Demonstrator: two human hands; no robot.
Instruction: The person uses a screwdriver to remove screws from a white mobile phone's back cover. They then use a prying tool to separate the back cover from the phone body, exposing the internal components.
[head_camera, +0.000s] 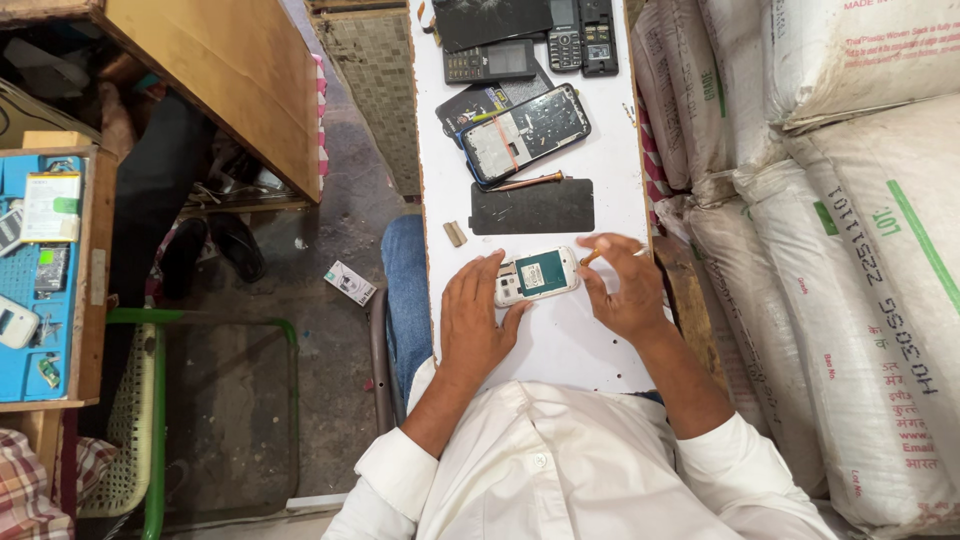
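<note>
The small opened phone (537, 275) looks light, rigid and fragile, best pinched by its edges, as the left hand (478, 318) steadies it on the worktop (560, 340) while the right hand (625, 290) pinches a thin tool (592, 256).

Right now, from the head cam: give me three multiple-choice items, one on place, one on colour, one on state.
1. Where does the black mat lie relative to the small white phone?
A. farther up the board
B. under it
C. on the floor

2. What colour is the panel on the small white phone's open back?
A. red
B. teal
C. yellow

3. What is the right hand doing?
A. resting flat
B. pinching a thin tool at the phone's edge
C. gripping a sack

Answers: 1 A, the mat sits beyond the phone, apart from it. 2 B, the panel shows teal. 3 B, fingers pinch a tool while the left hand steadies the phone.
</note>
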